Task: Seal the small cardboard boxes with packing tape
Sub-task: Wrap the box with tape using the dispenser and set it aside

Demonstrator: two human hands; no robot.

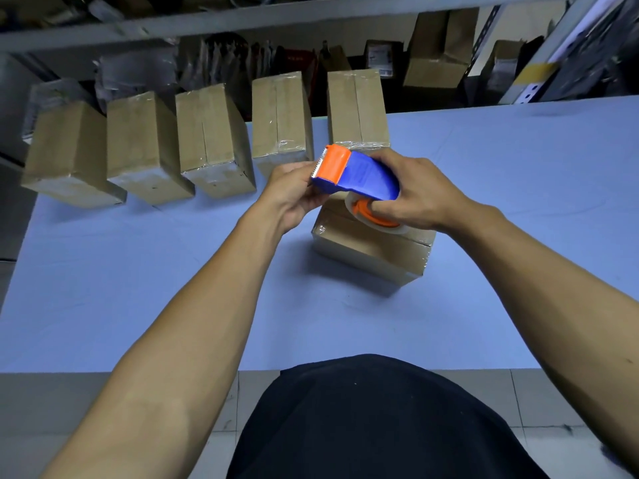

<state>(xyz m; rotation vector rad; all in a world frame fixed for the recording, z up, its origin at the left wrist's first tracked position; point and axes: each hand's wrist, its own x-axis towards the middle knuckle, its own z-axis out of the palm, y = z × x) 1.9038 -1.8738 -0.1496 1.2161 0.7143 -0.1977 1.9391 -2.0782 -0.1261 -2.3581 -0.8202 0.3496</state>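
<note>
Right hand [420,191] grips dispenser [359,174]; left hand [294,198] pinches at its blade. Risk: cut fingertips, tape self-sticking.

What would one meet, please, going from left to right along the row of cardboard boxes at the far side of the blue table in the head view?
First taped brown cardboard box → second box → third box → fourth box → fifth box, behind the blue-and-orange tape dispenser.
</note>
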